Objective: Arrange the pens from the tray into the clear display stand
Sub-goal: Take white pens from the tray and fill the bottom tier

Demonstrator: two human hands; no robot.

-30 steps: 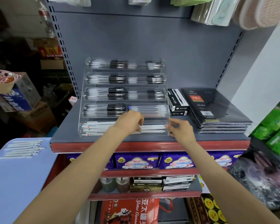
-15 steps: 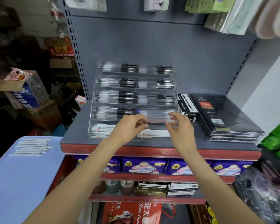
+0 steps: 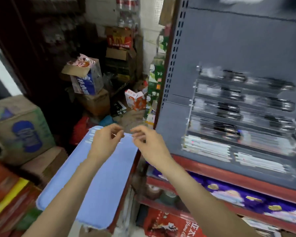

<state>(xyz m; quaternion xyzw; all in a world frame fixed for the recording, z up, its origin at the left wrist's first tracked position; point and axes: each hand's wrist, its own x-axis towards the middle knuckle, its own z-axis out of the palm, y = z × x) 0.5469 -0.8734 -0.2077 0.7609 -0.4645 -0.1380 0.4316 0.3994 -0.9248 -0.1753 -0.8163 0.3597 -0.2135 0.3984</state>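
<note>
Both hands over the far end of the blue tray, near the few white pens lying there. Left hand with fingers curled, right hand likewise, fingertips close together; between them a thin pale streak that could be a pen, too blurred to say, so grip on anything cannot be told for either hand. Off to the right, on the grey shelf, the clear display stand, smeared by motion blur. Upper tiers already loaded with dark-capped pens, lowest tier showing 2 stacks of white ones. Judged from that: most of the job done, stand nearly full, only the small cluster on the tray left to carry across. Exact count of remaining pens not readable, partly hidden behind the left hand
</note>
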